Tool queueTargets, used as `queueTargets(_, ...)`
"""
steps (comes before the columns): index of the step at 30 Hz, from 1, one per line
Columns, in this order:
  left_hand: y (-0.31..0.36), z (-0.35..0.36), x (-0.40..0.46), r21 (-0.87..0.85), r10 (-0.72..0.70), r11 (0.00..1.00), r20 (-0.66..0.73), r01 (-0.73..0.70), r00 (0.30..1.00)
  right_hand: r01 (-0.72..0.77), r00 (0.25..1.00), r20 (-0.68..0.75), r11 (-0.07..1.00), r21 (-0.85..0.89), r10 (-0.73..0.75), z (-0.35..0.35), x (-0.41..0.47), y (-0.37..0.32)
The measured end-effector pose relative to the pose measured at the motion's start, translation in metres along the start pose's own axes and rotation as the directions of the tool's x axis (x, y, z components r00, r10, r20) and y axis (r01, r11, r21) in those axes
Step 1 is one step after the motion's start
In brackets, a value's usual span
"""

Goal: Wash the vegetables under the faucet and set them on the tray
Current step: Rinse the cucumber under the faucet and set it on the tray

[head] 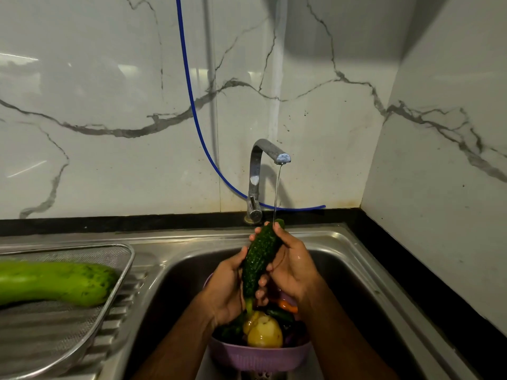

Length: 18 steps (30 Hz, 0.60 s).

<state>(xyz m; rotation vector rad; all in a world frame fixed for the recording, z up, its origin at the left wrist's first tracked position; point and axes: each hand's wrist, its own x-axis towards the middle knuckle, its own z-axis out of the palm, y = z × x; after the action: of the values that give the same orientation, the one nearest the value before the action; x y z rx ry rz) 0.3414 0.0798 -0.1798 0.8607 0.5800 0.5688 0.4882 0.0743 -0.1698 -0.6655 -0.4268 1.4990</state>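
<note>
sink [337, 250]: steel basin, lower centre-right of frame; drainboard runs off to lower left.
tray [120, 272]: mesh, on the drainboard at left edge. Holds one long pale green gourd [55, 281], lying roughly left-right. Looks already washed, my read.
bowl [258, 357]: purple colander down in the sink, bottom centre, directly under the hands. Contents: potato [264, 333], a bit of carrot [288, 307], dark green pieces, something purple; rest too dark to tell.
faucet [263, 171]: centre, thin stream falling onto the top tip of the cucumber.
cucumber [260, 259]: dark, bumpy; long axis near upright, top tilted right, stem end down over the bowl. Held above the bowl.
left hand [227, 292]: curled around the lower half from the left, closed on it.
right hand [290, 264]: wrapped on the upper half from the right, fingers closed around it.
next move, judged: tray lies well left of the grip; left hand is nearer. Cucumber needs laying flat beside the gourd.
</note>
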Motion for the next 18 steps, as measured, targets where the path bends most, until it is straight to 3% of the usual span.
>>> queueTargets(2, 0.0, 0.002, 0.002, 0.049, 0.028, 0.998, -0.055, -0.025, 0.998, -0.007, 0.999, -0.051, 0.995, -0.102, 0.001, 0.002, 0.001, 0.001)
queueTargets(6, -0.008, 0.005, 0.006, 0.337, 0.233, 0.927, -0.172, -0.165, 0.957, 0.013, 0.979, -0.195, 0.975, -0.22, -0.058, 0.003, 0.009, 0.006)
queueTargets(14, -0.013, 0.002, 0.005, 0.343, 0.279, 0.918, -0.194, -0.201, 0.941, -0.023, 0.981, -0.195, 0.99, -0.141, -0.005, 0.006, 0.009, 0.007)
queueTargets(18, -0.014, -0.002, 0.005, 0.539, 0.387, 0.815, -0.233, -0.213, 0.892, 0.026, 0.973, -0.222, 0.979, -0.203, -0.071, 0.009, 0.013, 0.01)
